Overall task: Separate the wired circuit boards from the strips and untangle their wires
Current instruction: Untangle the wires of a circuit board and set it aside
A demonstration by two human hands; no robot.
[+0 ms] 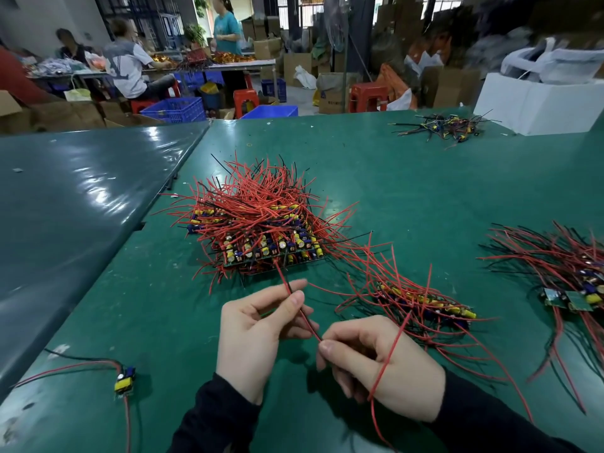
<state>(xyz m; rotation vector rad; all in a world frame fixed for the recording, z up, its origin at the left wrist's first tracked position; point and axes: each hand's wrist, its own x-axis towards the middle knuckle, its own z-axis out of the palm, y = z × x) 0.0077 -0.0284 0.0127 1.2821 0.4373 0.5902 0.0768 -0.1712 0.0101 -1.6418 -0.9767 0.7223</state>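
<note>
Plainly, the head view shows both hands low over the green table, sharing one red wire that runs taut from the stack of board strips just beyond them. The left hand pinches it between thumb and fingers near the stack; the right hand pinches its near end at thumb and forefinger, with another loose red wire draped over its back. A second tangled strip lies just right of the hands, a freed single board far left. The wires look light, limp and springy, apt to snag; the boards seem stiff and brittle at their joints, so I would hold at the board edge, not haul on solder-end wire.
</note>
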